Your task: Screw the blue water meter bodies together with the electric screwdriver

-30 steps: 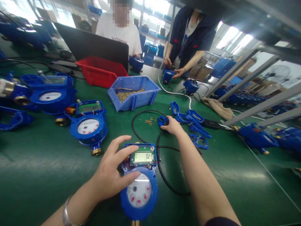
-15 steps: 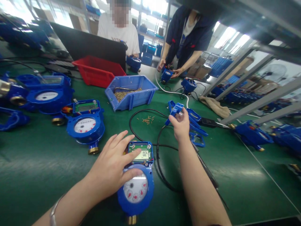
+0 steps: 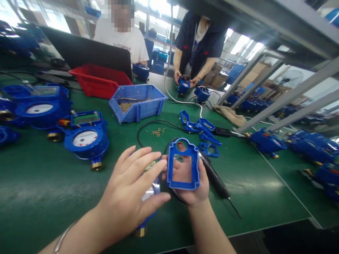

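Note:
My right hand (image 3: 198,187) holds a blue plastic cover frame (image 3: 171,176), its underside turned up, with a large square window and a round hole. My left hand (image 3: 132,187) hovers beside it, fingers spread, holding nothing. Beneath the left hand lies a blue water meter (image 3: 152,211) that is mostly hidden; a strip of its display and its brass end show. Right of the cover frame rests a black electric screwdriver (image 3: 218,181) with a long thin bit. Several more blue cover frames (image 3: 209,124) lie behind it.
A blue bin (image 3: 148,109) holds small brass screws, and loose screws (image 3: 158,132) lie before it. Behind it is a red bin (image 3: 92,84). More water meters (image 3: 86,139) stand left and right. Two people are across the table; one's hands (image 3: 194,82) hold a meter.
My right hand has brought a blue cover frame from the pile back toward me and turned it over. My left hand has come off the meter's display. The view has shifted slightly right.

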